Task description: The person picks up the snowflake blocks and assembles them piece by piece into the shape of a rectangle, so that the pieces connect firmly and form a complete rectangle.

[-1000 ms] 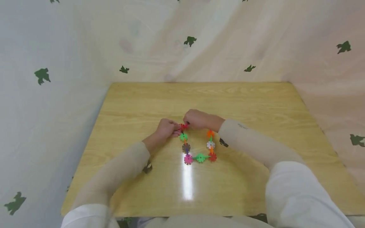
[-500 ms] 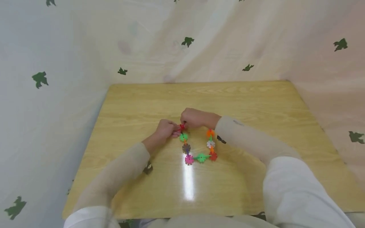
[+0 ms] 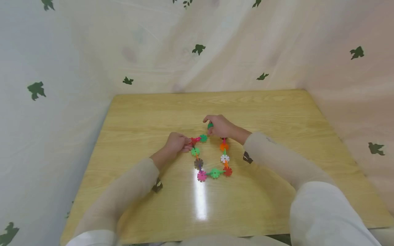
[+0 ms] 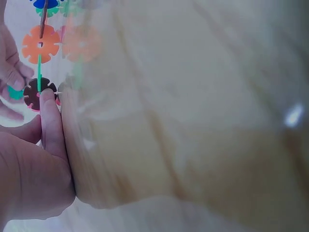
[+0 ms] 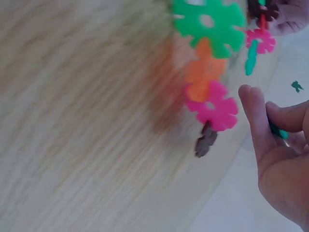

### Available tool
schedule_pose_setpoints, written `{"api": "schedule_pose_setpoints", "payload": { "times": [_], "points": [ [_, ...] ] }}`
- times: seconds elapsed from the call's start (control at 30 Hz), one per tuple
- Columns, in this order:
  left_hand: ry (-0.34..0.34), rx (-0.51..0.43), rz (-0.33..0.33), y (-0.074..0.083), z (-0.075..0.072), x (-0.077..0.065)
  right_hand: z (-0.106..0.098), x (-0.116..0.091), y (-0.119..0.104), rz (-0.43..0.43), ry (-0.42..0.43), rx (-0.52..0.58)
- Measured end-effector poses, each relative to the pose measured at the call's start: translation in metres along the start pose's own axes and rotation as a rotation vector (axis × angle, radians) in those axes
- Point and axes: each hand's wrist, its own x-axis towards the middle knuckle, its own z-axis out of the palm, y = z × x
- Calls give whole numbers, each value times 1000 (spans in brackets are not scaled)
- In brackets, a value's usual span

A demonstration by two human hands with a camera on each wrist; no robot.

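A chain of notched plastic snowflake discs (image 3: 215, 173) lies on the table in an open loop. At its upper left, my left hand (image 3: 176, 142) pinches the chain by a red disc (image 3: 192, 141). A dark disc (image 4: 34, 92) sits by my left fingertips in the left wrist view. A pink link and a green disc (image 3: 203, 138) extend right from the red one. Beyond that end, my right hand (image 3: 223, 127) holds a loose green disc (image 3: 210, 125) between thumb and fingers, its index finger extended, apart from the chain. In the right wrist view that loose disc (image 5: 277, 128) shows edge-on.
The chain's other end, with an orange disc (image 3: 224, 147), lies under and beside my right wrist. A wooden table (image 3: 154, 112) carries everything. Patterned cloth (image 3: 166, 61) hangs behind the table and at its sides.
My right hand has drawn away to the right from the red disc. A green disc now shows at the chain's end, and another is in my right fingers. My left hand keeps its pinch.
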Motion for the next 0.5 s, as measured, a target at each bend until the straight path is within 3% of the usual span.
{"api": "schedule_pose_setpoints", "payload": {
  "times": [0.1, 0.5],
  "points": [
    [-1, -10, 15, -1, -1, -1, 5, -6, 5, -90, 73, -134],
    [-4, -5, 16, -4, -1, 0, 18, -9, 22, -179, 122, -206]
  ]
}}
